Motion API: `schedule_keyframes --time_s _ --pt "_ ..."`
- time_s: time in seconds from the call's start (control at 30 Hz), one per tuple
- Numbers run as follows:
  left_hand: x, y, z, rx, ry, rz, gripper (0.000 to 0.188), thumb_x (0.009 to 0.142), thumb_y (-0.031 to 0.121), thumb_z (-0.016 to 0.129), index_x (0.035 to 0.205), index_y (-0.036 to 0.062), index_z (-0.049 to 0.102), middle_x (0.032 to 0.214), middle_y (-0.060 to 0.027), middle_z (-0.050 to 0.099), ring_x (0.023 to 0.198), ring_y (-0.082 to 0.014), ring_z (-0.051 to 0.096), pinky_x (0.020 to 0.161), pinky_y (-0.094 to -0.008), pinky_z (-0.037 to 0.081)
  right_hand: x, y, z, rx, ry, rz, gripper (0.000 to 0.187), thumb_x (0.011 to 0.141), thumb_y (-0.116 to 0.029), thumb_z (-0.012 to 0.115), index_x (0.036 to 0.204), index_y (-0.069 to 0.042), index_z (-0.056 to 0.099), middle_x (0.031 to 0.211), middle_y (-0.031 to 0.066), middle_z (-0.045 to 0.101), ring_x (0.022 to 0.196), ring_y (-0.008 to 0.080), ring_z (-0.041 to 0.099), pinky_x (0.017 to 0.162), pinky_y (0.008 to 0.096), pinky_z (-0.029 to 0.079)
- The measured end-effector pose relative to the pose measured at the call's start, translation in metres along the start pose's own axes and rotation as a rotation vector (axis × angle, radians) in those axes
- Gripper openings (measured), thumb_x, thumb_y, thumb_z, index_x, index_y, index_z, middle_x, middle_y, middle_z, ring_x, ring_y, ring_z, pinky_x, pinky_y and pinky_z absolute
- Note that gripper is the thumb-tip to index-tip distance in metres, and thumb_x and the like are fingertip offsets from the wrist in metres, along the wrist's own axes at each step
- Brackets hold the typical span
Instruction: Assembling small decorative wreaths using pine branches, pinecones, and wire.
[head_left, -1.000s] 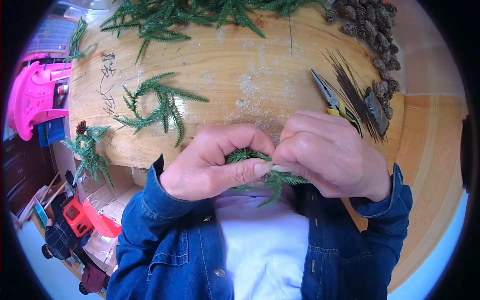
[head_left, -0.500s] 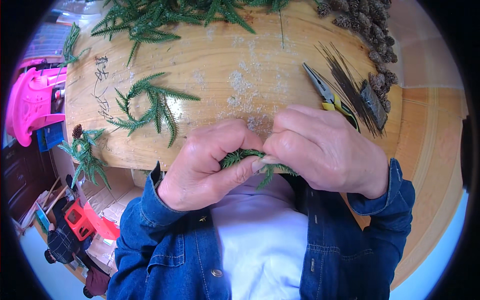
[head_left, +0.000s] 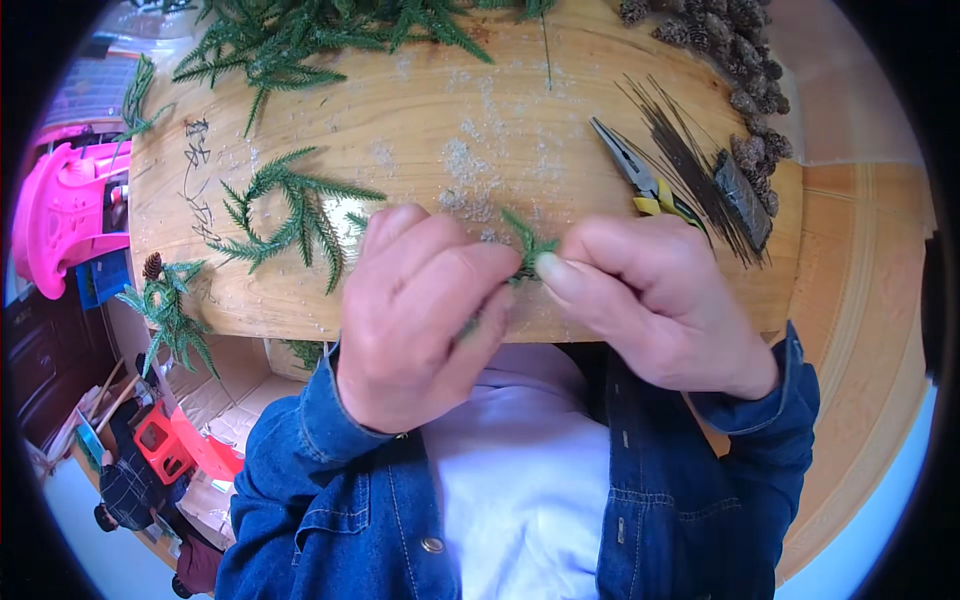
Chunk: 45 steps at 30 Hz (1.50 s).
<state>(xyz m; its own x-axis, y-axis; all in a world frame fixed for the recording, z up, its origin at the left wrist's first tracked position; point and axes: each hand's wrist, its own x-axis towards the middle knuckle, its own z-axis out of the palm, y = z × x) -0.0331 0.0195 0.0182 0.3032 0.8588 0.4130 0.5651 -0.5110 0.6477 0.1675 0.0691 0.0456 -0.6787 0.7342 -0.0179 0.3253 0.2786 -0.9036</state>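
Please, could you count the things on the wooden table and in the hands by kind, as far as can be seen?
Green sprig held between left hand and right hand: 1
Loose green sprig on wooden table: 1
Heap of green branches at far edge: 1
Pliers with yellow handles: 1
Bundle of dark wires: 1
Pile of pine cones: 1
Total: 6

Writing on board: dark handwritten marks (head_left: 196, 180) on the wooden board's (head_left: 420, 110) left part, running top to bottom, beside a green sprig.
Cardboard boxes: pale, flaps open (head_left: 215, 405), on floor below board's left edge.
Screens/signs: none seen.
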Motion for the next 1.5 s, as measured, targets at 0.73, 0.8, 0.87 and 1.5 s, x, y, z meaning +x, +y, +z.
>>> schedule_keyframes --time_s 0.73,0.8,0.87,1.5 --pt "0.001 -0.011 -0.010 -0.780 -0.312 -0.285 0.012 0.077 0.008 0.067 0.086 0.0010 0.063 0.071 -0.0084 0.053 0.069 -0.0255 0.050 0.063 -0.0338 0.038 0.001 -0.003 -0.005 -0.595 -0.051 -0.642 0.021 0.065 -0.013 0.065 0.084 -0.004 0.060 0.070 0.0025 0.048 0.052 0.0154 0.051 0.041 0.0268 0.037" --pt "0.002 -0.010 -0.010 -0.761 -0.321 -0.272 0.012 0.076 0.008 0.067 0.085 0.0012 0.063 0.071 -0.0084 0.053 0.069 -0.0257 0.050 0.063 -0.0339 0.038 0.001 -0.003 -0.005 -0.574 -0.070 -0.635 0.018 0.066 -0.012 0.066 0.081 -0.004 0.058 0.069 0.0029 0.048 0.052 0.0158 0.050 0.040 0.0277 0.037" --pt "0.003 -0.006 -0.009 -0.706 -0.321 -0.238 0.011 0.074 0.006 0.066 0.083 0.0018 0.062 0.070 -0.0081 0.052 0.068 -0.0257 0.049 0.062 -0.0346 0.037 0.001 -0.002 -0.006 -0.532 -0.106 -0.621 0.015 0.069 -0.010 0.067 0.077 -0.004 0.055 0.068 0.0037 0.047 0.050 0.0166 0.048 0.040 0.0297 0.035" --pt "0.013 -0.001 -0.005 -0.568 -0.277 -0.156 0.014 0.066 0.000 0.064 0.079 0.0033 0.062 0.066 -0.0068 0.049 0.062 -0.0245 0.046 0.060 -0.0352 0.034 -0.012 0.005 -0.010 -0.466 0.047 -0.480 0.013 0.075 -0.012 0.066 0.078 -0.005 0.056 0.069 0.0038 0.050 0.052 0.0187 0.050 0.041 0.0307 0.036"
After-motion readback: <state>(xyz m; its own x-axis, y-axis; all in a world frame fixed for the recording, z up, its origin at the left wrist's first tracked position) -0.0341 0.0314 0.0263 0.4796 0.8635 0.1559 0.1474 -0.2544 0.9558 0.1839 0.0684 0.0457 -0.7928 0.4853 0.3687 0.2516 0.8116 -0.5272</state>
